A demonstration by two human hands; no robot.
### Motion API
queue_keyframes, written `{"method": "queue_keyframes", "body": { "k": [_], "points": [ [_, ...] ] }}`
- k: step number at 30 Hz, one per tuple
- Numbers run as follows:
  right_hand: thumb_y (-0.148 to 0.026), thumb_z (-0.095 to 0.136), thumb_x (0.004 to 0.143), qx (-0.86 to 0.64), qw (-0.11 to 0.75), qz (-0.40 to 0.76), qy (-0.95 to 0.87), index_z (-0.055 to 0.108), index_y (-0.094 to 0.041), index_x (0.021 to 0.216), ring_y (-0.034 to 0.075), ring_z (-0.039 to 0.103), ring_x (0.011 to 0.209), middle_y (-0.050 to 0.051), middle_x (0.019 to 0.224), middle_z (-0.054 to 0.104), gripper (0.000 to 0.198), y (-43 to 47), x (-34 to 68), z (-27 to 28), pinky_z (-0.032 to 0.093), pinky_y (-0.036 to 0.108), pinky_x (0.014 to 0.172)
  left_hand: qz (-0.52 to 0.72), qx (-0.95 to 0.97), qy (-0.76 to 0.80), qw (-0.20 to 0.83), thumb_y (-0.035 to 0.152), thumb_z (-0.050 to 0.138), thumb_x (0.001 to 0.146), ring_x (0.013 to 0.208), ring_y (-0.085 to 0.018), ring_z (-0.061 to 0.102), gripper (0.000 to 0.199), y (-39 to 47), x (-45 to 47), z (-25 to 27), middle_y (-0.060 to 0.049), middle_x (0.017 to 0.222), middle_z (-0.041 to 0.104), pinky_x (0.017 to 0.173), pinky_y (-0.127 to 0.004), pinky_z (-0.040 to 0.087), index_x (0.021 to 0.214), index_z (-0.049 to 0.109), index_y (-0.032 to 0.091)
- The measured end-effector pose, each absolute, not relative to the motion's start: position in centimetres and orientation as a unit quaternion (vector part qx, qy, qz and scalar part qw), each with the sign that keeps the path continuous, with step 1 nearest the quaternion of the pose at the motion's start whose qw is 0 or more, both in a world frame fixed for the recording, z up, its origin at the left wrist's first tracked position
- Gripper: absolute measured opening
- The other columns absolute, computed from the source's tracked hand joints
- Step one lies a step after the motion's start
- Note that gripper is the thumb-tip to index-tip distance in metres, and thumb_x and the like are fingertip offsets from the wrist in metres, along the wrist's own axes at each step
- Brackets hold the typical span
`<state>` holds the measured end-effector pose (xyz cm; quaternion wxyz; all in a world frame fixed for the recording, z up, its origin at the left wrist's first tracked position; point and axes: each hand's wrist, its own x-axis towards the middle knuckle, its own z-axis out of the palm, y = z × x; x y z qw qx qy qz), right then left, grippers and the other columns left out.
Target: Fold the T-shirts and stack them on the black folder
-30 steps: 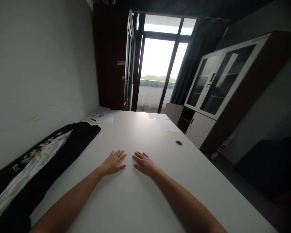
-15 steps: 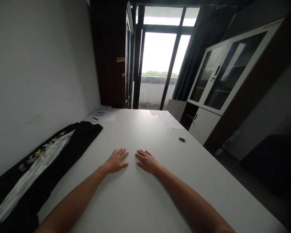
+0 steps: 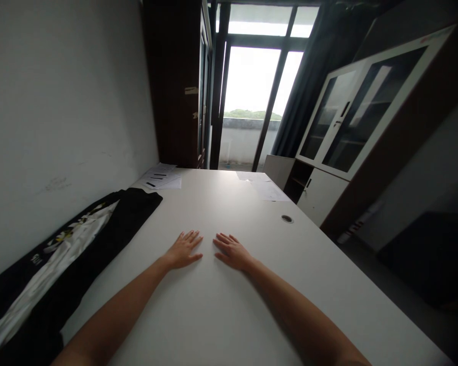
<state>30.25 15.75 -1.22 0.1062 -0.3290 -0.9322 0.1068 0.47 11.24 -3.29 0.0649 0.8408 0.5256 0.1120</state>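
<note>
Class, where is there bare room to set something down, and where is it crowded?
On the table: between the left hand and the dark clothes, between the right hand and the round hole, and beyond both hands up to the papers. Crowded: the wall side, under clothes, and the far corners, under papers.

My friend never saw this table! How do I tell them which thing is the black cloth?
Find the big white table. Along its left side, between the wall and the left hand, lies a long, rumpled cloth. It is mostly black, with a white strip and a yellow-and-white pattern, unlike the flat white papers past its far end.
</note>
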Motion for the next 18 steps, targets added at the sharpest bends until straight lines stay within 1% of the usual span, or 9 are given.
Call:
{"method": "queue_keyframes", "body": {
  "k": [8,11,13,15,16,18],
  "points": [
    [-0.059,0.050,0.100,-0.328,0.110,0.106,-0.932,0.042,-0.030,0.159,0.027,0.029,0.154,0.008,0.166,0.033,0.066,15.9,30.3,-1.4,0.020,0.052,0.127,0.123,0.842,0.522,0.063,0.066,0.048,0.097,0.157,-0.029,0.022,0.073,11.1,0.7,-3.4,-0.007,0.170,0.026,0.126,-0.056,0.015,0.161,0.035,0.034],
    [-0.059,0.049,0.100,-0.328,0.110,0.106,-0.932,0.043,-0.029,0.158,0.027,0.028,0.155,0.008,0.166,0.033,0.065,15.9,30.3,-1.5,0.020,0.052,0.127,0.136,0.837,0.529,0.044,0.057,0.050,0.098,0.155,-0.028,0.028,0.061,11.5,0.0,-2.7,-0.005,0.167,0.035,0.126,-0.054,0.017,0.155,0.046,0.034],
    [-0.059,0.049,0.101,-0.328,0.110,0.106,-0.932,0.043,-0.029,0.158,0.026,0.028,0.155,0.007,0.166,0.033,0.065,15.9,30.4,-1.5,0.020,0.052,0.127,0.150,0.802,0.579,-0.001,0.049,0.053,0.098,0.152,-0.027,0.034,0.051,12.1,-1.8,-1.6,-0.003,0.162,0.044,0.126,-0.051,0.018,0.146,0.057,0.033],
    [-0.059,0.048,0.101,-0.328,0.110,0.106,-0.932,0.044,-0.029,0.158,0.026,0.028,0.155,0.008,0.165,0.033,0.065,15.9,30.4,-1.6,0.020,0.052,0.127,0.156,0.733,0.659,-0.057,0.044,0.051,0.098,0.148,-0.027,0.038,0.045,12.6,-4.9,-0.1,-0.003,0.157,0.050,0.125,-0.049,0.021,0.138,0.063,0.031],
    [-0.059,0.048,0.101,-0.328,0.111,0.105,-0.932,0.044,-0.029,0.158,0.026,0.029,0.155,0.008,0.165,0.033,0.065,15.9,30.4,-1.6,0.020,0.052,0.127,0.155,0.694,0.699,-0.079,0.042,0.048,0.098,0.147,-0.027,0.039,0.044,12.7,-6.8,0.7,-0.006,0.156,0.051,0.124,-0.049,0.023,0.137,0.064,0.027],
    [-0.059,0.048,0.101,-0.326,0.115,0.105,-0.933,0.044,-0.029,0.158,0.027,0.029,0.154,0.008,0.165,0.034,0.064,16.0,30.4,-1.8,0.020,0.052,0.127,0.144,0.627,0.759,-0.104,0.039,0.043,0.099,0.147,-0.032,0.036,0.047,12.3,-10.9,2.1,-0.014,0.156,0.048,0.121,-0.053,0.025,0.137,0.063,0.019]
  ]
}}
